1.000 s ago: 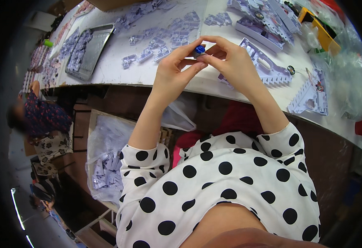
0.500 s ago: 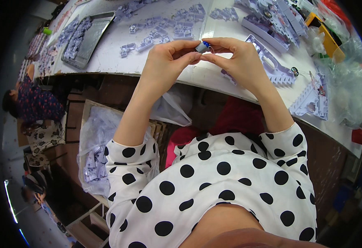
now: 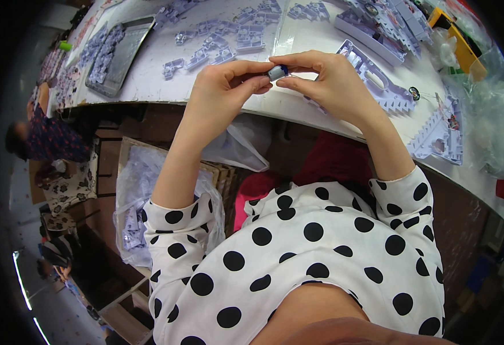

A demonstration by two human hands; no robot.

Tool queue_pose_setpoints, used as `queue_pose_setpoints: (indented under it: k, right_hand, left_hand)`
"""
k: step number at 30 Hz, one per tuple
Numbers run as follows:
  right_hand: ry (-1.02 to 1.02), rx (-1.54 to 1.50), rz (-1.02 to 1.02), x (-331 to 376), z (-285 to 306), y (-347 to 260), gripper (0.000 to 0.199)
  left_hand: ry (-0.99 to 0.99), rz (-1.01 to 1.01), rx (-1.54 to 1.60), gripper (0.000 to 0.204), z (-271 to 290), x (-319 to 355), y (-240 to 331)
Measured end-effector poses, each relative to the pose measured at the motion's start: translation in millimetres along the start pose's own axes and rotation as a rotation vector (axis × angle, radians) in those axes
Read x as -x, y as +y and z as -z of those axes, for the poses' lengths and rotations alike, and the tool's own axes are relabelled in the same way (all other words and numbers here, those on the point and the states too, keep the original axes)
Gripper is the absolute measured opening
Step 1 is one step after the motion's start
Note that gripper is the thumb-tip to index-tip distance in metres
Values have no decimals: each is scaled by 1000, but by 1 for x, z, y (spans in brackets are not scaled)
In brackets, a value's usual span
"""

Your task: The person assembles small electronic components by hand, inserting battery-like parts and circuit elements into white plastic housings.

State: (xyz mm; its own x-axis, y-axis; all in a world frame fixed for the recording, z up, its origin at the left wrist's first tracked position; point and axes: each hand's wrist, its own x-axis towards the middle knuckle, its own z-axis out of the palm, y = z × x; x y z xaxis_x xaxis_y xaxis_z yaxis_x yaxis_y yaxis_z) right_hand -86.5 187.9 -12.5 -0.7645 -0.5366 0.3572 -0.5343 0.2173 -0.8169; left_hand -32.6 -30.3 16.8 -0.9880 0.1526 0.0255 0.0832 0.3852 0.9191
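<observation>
A small silver motor (image 3: 275, 73) with a blue end cap is pinched in front of me, just above the table's near edge. My left hand (image 3: 217, 95) grips its silver body between thumb and forefinger. From the other side, my right hand (image 3: 335, 83) closes round the blue end, its forefinger along the top and its thumb below. A thin wire seems to run from the blue end toward my right palm; the fingers partly hide it. Behind my right hand lies a pale lilac gun-shaped plastic shell half (image 3: 372, 80).
Several small lilac plastic parts (image 3: 214, 43) lie beyond my hands. A metal tray (image 3: 119, 63) of parts stands far left. Stacked shells (image 3: 372, 34), a yellow bin (image 3: 456, 40) and clear bags (image 3: 487, 121) crowd the right. A lined crate (image 3: 140, 190) stands below left; a person (image 3: 56, 135) sits far left.
Both hands have shifted slightly left and down with the motor. The motor lies more level now, and my right fingertips have moved over its blue end.
</observation>
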Motion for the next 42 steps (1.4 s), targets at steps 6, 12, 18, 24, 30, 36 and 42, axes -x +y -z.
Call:
queue_pose_setpoints:
  k: [6, 12, 18, 24, 30, 36, 42]
  right_hand:
    - [-83, -128, -178, 0, 0, -1, 34]
    - [59, -94, -165, 0, 4, -1, 30]
    - [241, 9, -106, 0, 5, 8, 28]
    - [292, -24, -110, -2, 2, 12, 28]
    - [311, -51, -137, -3, 7, 14, 28]
    - [300, -92, -191, -4, 9, 5, 28]
    - [289, -118, -212, -3, 10, 8, 28]
  left_hand:
    - [-120, 96, 142, 27, 15, -11, -6]
    - [56, -44, -188, 23, 47, -49, -30]
    - [280, -492, -847, 25, 30, -62, -45]
    - [380, -473, -959, 22, -5, -69, -44]
    - [288, -347, -736, 17, -11, -50, -37]
    - [0, -616, -798, 14, 3, -31, -23]
    - [33, -617, -781, 23, -4, -25, -18]
